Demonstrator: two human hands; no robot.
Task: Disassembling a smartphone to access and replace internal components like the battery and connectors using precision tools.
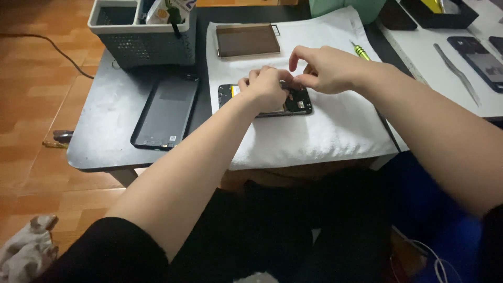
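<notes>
An opened black phone (pixel 299 102) with its insides showing lies on a white cloth (pixel 314 131) on a dark table (pixel 105 126). My left hand (pixel 264 88) rests on the phone's middle, fingers curled down against it. My right hand (pixel 322 68) hovers at the phone's upper right corner, thumb and fingers pinched together on something too small to make out. Both hands touch each other over the phone.
A dark flat back cover (pixel 165 112) lies left of the cloth. A brown rectangular panel (pixel 247 40) sits at the cloth's far edge. A green-handled screwdriver (pixel 360 51) lies at right. A grey basket (pixel 146 31) stands at the back left. Another table holds tweezers (pixel 456 73) and a phone (pixel 479 60).
</notes>
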